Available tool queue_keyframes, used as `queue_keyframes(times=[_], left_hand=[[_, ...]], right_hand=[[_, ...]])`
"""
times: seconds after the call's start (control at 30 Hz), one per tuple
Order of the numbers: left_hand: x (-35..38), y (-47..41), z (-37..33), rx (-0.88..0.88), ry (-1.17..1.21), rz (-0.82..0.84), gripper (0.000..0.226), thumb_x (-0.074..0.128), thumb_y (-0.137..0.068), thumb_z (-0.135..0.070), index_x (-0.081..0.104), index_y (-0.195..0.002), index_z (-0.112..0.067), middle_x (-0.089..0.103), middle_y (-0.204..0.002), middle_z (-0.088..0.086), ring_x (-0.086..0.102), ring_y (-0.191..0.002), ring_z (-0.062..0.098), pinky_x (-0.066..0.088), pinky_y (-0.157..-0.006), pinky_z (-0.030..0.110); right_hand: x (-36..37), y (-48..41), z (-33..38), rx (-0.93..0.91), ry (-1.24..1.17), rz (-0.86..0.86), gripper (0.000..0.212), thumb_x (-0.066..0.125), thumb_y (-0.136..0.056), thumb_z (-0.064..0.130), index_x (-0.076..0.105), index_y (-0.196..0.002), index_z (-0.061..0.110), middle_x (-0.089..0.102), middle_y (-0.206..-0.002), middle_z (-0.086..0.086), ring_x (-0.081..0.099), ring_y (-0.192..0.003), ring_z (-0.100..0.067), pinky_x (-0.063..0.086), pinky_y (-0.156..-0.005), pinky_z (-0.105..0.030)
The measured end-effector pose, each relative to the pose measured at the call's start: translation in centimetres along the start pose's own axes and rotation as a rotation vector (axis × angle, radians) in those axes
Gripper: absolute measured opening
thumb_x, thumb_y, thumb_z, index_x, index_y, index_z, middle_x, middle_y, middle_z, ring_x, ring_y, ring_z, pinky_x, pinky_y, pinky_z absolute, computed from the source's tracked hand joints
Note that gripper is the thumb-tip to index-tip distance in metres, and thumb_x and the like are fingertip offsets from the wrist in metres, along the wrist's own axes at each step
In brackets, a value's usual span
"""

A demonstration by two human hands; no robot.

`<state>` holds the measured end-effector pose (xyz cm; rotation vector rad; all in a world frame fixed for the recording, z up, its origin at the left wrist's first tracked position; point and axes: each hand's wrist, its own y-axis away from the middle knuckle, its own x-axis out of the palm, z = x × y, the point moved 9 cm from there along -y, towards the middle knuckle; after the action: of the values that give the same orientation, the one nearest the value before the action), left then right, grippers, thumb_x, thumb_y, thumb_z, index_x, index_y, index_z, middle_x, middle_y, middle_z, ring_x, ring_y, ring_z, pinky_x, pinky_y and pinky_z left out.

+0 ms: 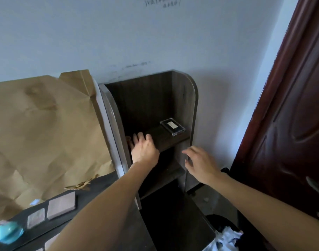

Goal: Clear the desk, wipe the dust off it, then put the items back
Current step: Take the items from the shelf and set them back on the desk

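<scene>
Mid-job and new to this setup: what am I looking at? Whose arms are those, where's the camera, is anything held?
No machine here: the two bare arms are a person's, and the one picture comes from a wide-angle camera on their head, looking forward and down. The left hand reaches onto the upper board of a dark shelf unit at the desk's end, fingers spread; the right hand hovers open by the unit's right side panel. Neither holds anything that I can see. A clear flat case lies on that board, further right. On the desk lie square tiles and a blue round thing; brown paper leans against the wall.
</scene>
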<state>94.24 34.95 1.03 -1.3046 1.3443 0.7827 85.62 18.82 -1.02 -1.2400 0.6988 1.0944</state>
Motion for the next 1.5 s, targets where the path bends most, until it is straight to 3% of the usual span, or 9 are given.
queue_keyframes(times=[0.23, 0.37, 0.5, 0.57, 0.8, 0.93, 1.07, 1.33, 1.5], left_hand=[[2.3, -3.8, 2.2, -0.171, -0.077, 0.132, 0.048, 0.053, -0.086, -0.022, 0.041, -0.131, -0.010, 0.025, -0.146, 0.018, 0.009, -0.141, 0.042, 0.005, -0.114, 0.058], [2.3, -4.3, 2.2, -0.203, -0.140, 0.099, 0.045, 0.052, -0.085, -0.023, 0.043, -0.127, -0.011, 0.031, -0.142, 0.019, 0.017, -0.137, 0.044, 0.011, -0.115, 0.056], [1.6, -4.2, 2.7, -0.239, -0.178, 0.043, 0.040, 0.053, -0.084, -0.017, 0.046, -0.122, -0.010, 0.038, -0.135, 0.020, 0.033, -0.127, 0.039, 0.027, -0.110, 0.044], [1.2, -3.9, 2.9, -0.243, -0.197, 0.029, 0.040, 0.056, -0.084, -0.018, 0.046, -0.122, -0.010, 0.041, -0.132, 0.018, 0.037, -0.123, 0.035, 0.030, -0.106, 0.040], [1.2, -2.2, 0.6, -0.196, -0.184, -0.030, 0.042, 0.060, -0.080, -0.014, 0.052, -0.122, -0.016, 0.057, -0.121, 0.005, 0.039, -0.121, 0.027, 0.029, -0.105, 0.042], [1.5, -0.4, 0.3, -0.238, -0.128, -0.071, 0.045, 0.056, -0.079, -0.008, 0.053, -0.123, -0.016, 0.054, -0.126, 0.002, 0.038, -0.125, 0.024, 0.031, -0.104, 0.045], [1.1, 1.2, 0.6, -0.238, -0.092, -0.110, 0.047, 0.054, -0.077, -0.001, 0.056, -0.123, -0.010, 0.054, -0.127, 0.007, 0.040, -0.123, 0.028, 0.038, -0.098, 0.041], [0.6, 7.4, 0.0, -0.141, -0.118, -0.295, 0.028, 0.062, -0.066, 0.006, 0.064, -0.090, -0.008, 0.059, -0.089, 0.011, 0.051, -0.081, 0.035, 0.047, -0.069, 0.044], [1.0, 13.9, 4.7, -0.187, -0.124, -0.286, 0.014, 0.044, -0.076, -0.010, 0.056, -0.081, -0.012, 0.053, -0.079, 0.008, 0.051, -0.069, 0.031, 0.046, -0.060, 0.040]], right_hand=[[-0.1, -5.6, -1.2, -0.076, -0.026, -0.080, 0.032, 0.061, -0.081, 0.014, 0.063, -0.113, 0.014, 0.060, -0.112, -0.001, 0.054, -0.106, -0.022, 0.052, -0.079, -0.038], [0.7, -8.1, -0.4, -0.169, -0.038, -0.074, 0.036, 0.061, -0.080, 0.008, 0.061, -0.116, 0.008, 0.057, -0.121, -0.008, 0.051, -0.115, -0.027, 0.053, -0.083, -0.043], [3.3, -11.2, -0.6, -0.122, 0.042, 0.079, 0.053, 0.051, -0.091, 0.020, 0.037, -0.140, 0.003, 0.032, -0.148, -0.015, 0.026, -0.138, -0.032, 0.033, -0.110, -0.043], [4.6, -12.3, -1.1, -0.048, 0.056, 0.152, 0.057, 0.044, -0.095, 0.029, 0.027, -0.144, 0.003, 0.024, -0.152, -0.016, 0.020, -0.141, -0.032, 0.023, -0.113, -0.039], [4.8, -11.8, 0.1, -0.213, 0.061, 0.085, 0.043, 0.046, -0.092, 0.040, 0.053, -0.126, 0.016, 0.050, -0.135, -0.004, 0.042, -0.123, -0.026, 0.029, -0.107, -0.047], [4.2, -12.0, -0.6, -0.142, -0.163, 0.112, 0.039, 0.059, -0.087, 0.040, 0.054, -0.119, 0.018, 0.050, -0.127, -0.007, 0.042, -0.119, -0.030, 0.042, -0.093, -0.042], [3.9, -12.0, -1.0, -0.123, -0.156, 0.145, 0.037, 0.060, -0.086, 0.039, 0.054, -0.116, 0.020, 0.055, -0.120, -0.007, 0.049, -0.108, -0.030, 0.040, -0.088, -0.039], [2.9, -7.6, -0.8, -0.247, -0.309, 0.069, 0.060, 0.073, -0.064, 0.038, 0.058, -0.117, 0.015, 0.061, -0.120, -0.003, 0.053, -0.102, -0.029, 0.045, -0.084, -0.041], [3.1, -2.7, 2.0, -0.361, -0.434, -0.015, 0.055, 0.063, -0.062, 0.038, 0.061, -0.112, 0.015, 0.061, -0.122, -0.005, 0.055, -0.102, -0.028, 0.048, -0.084, -0.040]])
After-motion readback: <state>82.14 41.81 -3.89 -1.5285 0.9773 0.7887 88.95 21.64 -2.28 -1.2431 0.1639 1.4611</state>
